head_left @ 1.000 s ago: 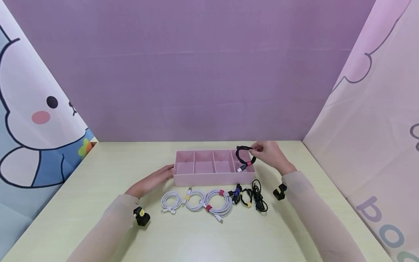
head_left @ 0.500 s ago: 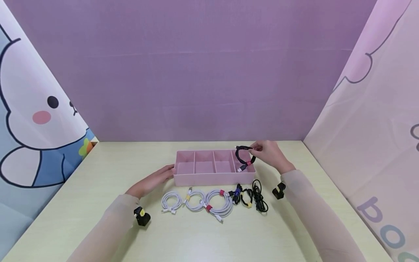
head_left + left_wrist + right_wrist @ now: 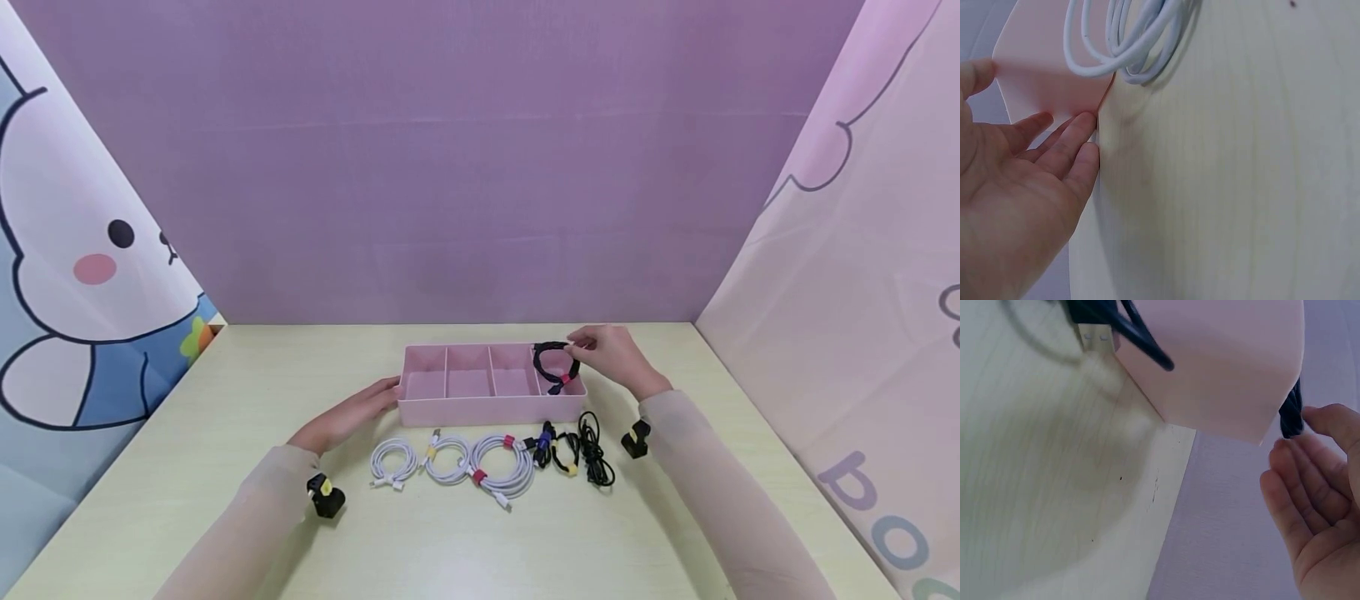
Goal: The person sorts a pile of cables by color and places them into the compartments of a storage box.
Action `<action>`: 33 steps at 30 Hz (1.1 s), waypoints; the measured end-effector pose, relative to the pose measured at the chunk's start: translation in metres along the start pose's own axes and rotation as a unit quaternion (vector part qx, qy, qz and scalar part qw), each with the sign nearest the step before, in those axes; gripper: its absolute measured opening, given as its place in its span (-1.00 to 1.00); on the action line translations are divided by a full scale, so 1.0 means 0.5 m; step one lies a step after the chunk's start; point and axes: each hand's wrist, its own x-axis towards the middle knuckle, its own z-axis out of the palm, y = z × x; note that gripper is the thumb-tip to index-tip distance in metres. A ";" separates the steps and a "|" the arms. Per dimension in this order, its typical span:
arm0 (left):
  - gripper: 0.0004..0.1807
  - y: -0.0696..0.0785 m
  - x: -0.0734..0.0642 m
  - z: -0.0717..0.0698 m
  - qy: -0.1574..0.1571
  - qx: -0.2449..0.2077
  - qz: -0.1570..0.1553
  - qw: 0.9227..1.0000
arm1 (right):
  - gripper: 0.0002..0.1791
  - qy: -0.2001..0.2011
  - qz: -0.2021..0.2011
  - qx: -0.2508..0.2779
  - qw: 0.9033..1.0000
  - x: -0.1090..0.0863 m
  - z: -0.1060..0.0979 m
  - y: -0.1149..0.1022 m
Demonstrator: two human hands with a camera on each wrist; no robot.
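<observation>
A pink box (image 3: pixel 491 412) with several compartments stands lengthwise before me. My left hand (image 3: pixel 358 412) rests with extended fingers against its left end; in the left wrist view the fingertips (image 3: pixel 1088 119) touch the pink wall. At the rightmost compartment, my right hand (image 3: pixel 609 354) pinches the upper right part of a coiled black cable (image 3: pixel 542 367) with a red tie. The coil overlaps the compartment and its lower end dips inside. In the right wrist view, thumb and fingers stand around the black strands (image 3: pixel 1290 419) at the box's rim.
In front of the box lie white coiled cables (image 3: pixel 393 462), including a large white coil (image 3: pixel 513 482) with red ties. To their right are a blue-tied black cable (image 3: pixel 543 446), a yellow-tied one (image 3: pixel 566 454) and a longer black bundle (image 3: pixel 595 454). A purple backdrop (image 3: pixel 480 208) rises behind.
My right hand has moved slightly left and down with the black cable, and its white-tipped plug has dropped lower into the right compartment. The left hand has stayed in place.
</observation>
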 end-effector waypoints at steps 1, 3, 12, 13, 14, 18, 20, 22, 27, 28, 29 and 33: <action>-0.10 0.000 0.000 0.000 0.001 0.001 -0.001 1.000 | -0.66 0.000 0.002 -0.002 1.000 0.000 0.000 -0.001; -0.11 0.001 -0.001 -0.001 0.001 0.003 -0.001 1.000 | -0.61 0.000 0.003 -0.007 1.000 0.000 -0.001 -0.001; -0.13 0.000 -0.002 -0.004 0.004 0.004 -0.003 1.000 | -0.60 -0.030 0.011 -0.005 0.999 0.001 -0.004 0.002; -0.12 0.000 -0.002 -0.004 0.003 0.003 -0.003 1.000 | -0.60 -0.034 0.013 -0.006 0.999 0.001 -0.003 0.002; -0.12 0.000 -0.002 -0.003 0.002 0.001 -0.003 1.000 | -0.60 -0.038 0.017 -0.005 0.999 0.002 -0.002 0.003; -0.12 -0.002 -0.001 -0.002 -0.001 -0.003 -0.003 1.000 | -0.66 -0.043 0.027 -0.006 0.999 0.002 0.001 0.003; -0.10 -0.001 -0.001 -0.002 -0.002 -0.005 -0.002 1.000 | -0.68 -0.042 0.031 -0.004 0.999 0.002 0.002 0.002; -0.10 0.000 -0.001 -0.002 -0.001 -0.004 -0.002 1.000 | -0.69 -0.040 0.033 -0.005 0.999 0.002 0.002 0.002; -0.11 0.000 0.000 -0.002 -0.002 0.001 -0.001 1.000 | -0.69 -0.025 0.045 -0.008 0.999 0.001 0.002 -0.001; -0.12 0.000 0.000 -0.002 -0.003 0.001 -0.001 1.000 | -0.69 -0.022 0.047 -0.008 0.999 0.000 0.002 -0.001; -0.13 0.000 -0.001 -0.002 -0.004 0.001 0.001 1.000 | -0.68 -0.018 0.048 -0.008 0.999 0.000 0.001 -0.002; -0.19 0.000 -0.004 -0.003 -0.007 -0.002 0.006 1.000 | -0.68 -0.006 0.051 -0.010 0.999 -0.004 -0.003 -0.003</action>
